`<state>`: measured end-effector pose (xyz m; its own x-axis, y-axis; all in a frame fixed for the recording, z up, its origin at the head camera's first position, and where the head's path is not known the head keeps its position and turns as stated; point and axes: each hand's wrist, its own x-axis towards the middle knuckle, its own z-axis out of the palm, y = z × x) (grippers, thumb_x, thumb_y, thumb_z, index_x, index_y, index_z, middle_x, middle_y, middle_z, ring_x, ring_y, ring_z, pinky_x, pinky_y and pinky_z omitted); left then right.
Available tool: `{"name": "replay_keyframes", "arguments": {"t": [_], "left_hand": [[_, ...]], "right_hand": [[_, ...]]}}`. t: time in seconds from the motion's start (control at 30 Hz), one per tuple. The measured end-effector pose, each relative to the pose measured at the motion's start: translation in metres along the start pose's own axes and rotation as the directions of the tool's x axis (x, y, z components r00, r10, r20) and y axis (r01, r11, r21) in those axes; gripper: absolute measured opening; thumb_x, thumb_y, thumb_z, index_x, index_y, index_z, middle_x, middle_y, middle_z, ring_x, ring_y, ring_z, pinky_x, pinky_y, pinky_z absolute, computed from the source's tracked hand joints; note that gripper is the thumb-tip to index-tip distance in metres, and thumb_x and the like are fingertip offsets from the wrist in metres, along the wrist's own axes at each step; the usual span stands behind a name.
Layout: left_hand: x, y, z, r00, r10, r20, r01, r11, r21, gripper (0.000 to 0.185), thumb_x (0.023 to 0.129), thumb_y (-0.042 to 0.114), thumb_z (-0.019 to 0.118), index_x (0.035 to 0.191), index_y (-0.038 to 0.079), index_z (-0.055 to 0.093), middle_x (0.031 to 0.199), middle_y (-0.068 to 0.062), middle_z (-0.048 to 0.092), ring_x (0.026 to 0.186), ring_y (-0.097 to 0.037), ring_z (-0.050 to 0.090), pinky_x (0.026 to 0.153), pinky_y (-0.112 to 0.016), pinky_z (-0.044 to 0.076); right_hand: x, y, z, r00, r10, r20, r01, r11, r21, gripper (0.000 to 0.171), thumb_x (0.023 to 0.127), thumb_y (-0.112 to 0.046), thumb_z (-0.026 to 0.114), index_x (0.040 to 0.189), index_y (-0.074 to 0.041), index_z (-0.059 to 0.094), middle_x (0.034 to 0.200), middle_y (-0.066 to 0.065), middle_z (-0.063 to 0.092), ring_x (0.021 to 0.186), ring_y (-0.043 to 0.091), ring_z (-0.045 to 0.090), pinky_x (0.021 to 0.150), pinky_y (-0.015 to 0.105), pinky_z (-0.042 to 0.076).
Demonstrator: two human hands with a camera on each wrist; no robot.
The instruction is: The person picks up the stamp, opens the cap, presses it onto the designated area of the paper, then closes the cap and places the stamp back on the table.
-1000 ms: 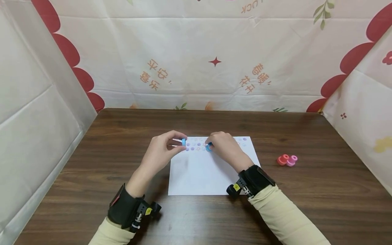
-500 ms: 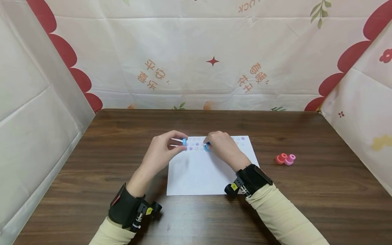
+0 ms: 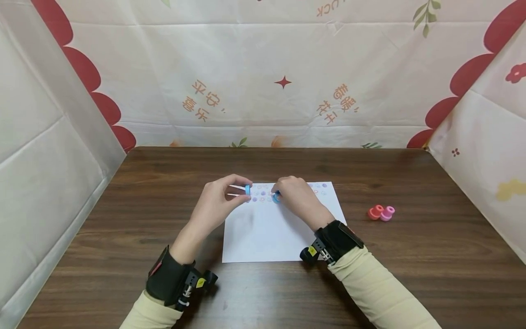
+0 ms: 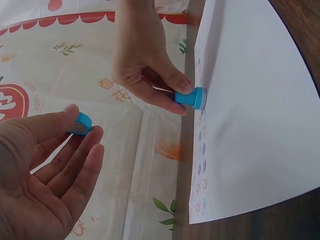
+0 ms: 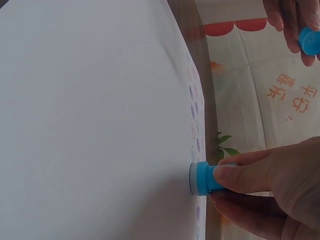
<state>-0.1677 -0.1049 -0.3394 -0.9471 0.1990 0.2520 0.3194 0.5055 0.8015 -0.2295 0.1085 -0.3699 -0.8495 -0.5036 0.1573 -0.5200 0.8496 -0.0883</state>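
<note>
A white sheet of paper (image 3: 271, 233) lies on the dark wooden table (image 3: 123, 219), with rows of small round stamped marks (image 3: 263, 193) along its far edge. My right hand (image 3: 297, 195) pinches a blue stamp (image 3: 276, 197) (image 4: 192, 98) (image 5: 202, 178) and presses its face onto the paper beside the marks. My left hand (image 3: 218, 201) hovers just left of the paper's far corner, pinching a small blue cap (image 3: 247, 189) (image 4: 82, 121) (image 5: 310, 41) between thumb and forefinger.
A red stamp (image 3: 374, 212) and a pink stamp (image 3: 387, 213) lie side by side on the table to the right of the paper. Patterned cloth walls (image 3: 263, 82) enclose the table at the back and on both sides.
My right hand and the blue stamp have shifted slightly left along the row of marks. The left hand has held still with the cap.
</note>
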Motion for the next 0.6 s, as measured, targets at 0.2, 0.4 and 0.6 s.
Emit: {"name": "replay_keyframes", "arguments": {"t": [0.2, 0.4, 0.6], "left_hand": [[-0.0003, 0.0034, 0.0009, 1.0, 0.0, 0.001, 0.0, 1.0, -0.005, 0.028, 0.087, 0.01, 0.076, 0.114, 0.01, 0.069, 0.113, -0.008, 0.074, 0.103, -0.027, 0.073, 0.09, -0.039, 0.06], [-0.001, 0.0044, 0.0018, 1.0, 0.0, 0.001, 0.0, 1.0, 0.001, 0.028, 0.088, 0.011, 0.076, 0.114, 0.009, 0.069, 0.113, -0.008, 0.073, 0.102, -0.026, 0.073, 0.09, -0.039, 0.06], [-0.0011, 0.0049, 0.0023, 1.0, 0.0, 0.003, 0.0, 1.0, -0.005, 0.027, 0.088, 0.012, 0.076, 0.114, 0.009, 0.07, 0.112, -0.008, 0.074, 0.101, -0.025, 0.073, 0.089, -0.038, 0.06]], "right_hand": [[-0.0006, -0.0002, 0.0014, 1.0, 0.009, -0.002, -0.009, 1.0, -0.002, 0.02, 0.089, -0.003, 0.073, 0.106, -0.011, 0.079, 0.108, 0.008, 0.076, 0.103, 0.024, 0.072, 0.094, 0.036, 0.058], [-0.0008, 0.0009, 0.0018, 1.0, 0.007, -0.004, -0.007, 1.0, 0.004, 0.02, 0.089, -0.003, 0.073, 0.106, -0.011, 0.079, 0.108, 0.008, 0.076, 0.103, 0.025, 0.072, 0.094, 0.036, 0.058], [-0.0009, 0.0008, 0.0014, 1.0, 0.008, 0.003, -0.008, 1.0, 0.002, 0.021, 0.088, -0.004, 0.073, 0.107, -0.011, 0.079, 0.108, 0.008, 0.076, 0.104, 0.025, 0.072, 0.094, 0.037, 0.058]]}}
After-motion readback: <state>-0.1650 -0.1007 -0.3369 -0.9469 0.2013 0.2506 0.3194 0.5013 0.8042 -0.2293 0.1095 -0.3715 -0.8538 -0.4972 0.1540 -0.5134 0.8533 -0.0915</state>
